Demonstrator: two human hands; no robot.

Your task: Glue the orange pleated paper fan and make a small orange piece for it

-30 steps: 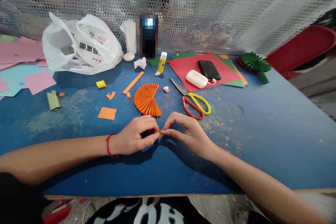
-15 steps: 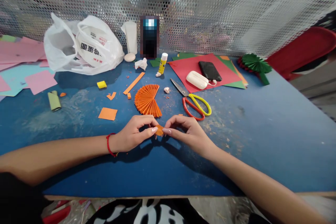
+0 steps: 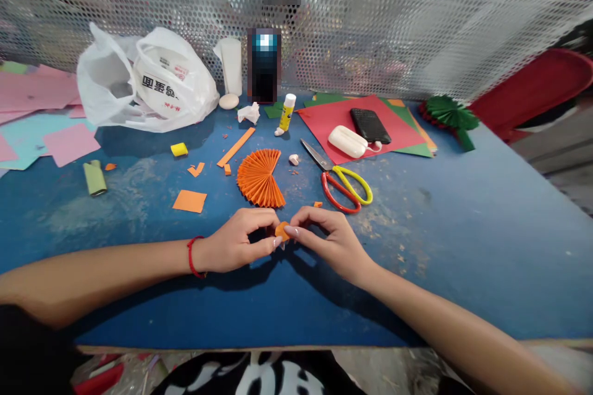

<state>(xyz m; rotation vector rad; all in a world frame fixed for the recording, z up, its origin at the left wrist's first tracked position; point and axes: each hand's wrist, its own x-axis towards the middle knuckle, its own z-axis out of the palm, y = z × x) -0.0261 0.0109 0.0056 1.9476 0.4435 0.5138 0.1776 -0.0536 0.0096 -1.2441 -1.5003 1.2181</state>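
My left hand (image 3: 236,241) and my right hand (image 3: 327,237) meet low over the blue table (image 3: 463,247), both pinching one small orange paper piece (image 3: 280,229) between their fingertips. A red cord circles my left wrist. Just beyond the hands lies a pleated orange paper fan (image 3: 259,177). The scissors (image 3: 340,180) with red and yellow handles lie to the right of the fan.
Orange scraps (image 3: 189,200) and a strip (image 3: 236,146) lie left of the fan. A white plastic bag (image 3: 148,83), glue stick (image 3: 287,111), red paper sheet (image 3: 403,126) bearing a phone (image 3: 369,124) and white case (image 3: 346,140), and green fan (image 3: 449,112) stand further back. Mesh screen behind.
The small orange piece has been turned and worked between my fingertips; both hands stay in nearly the same spot, fingers slightly shifted.
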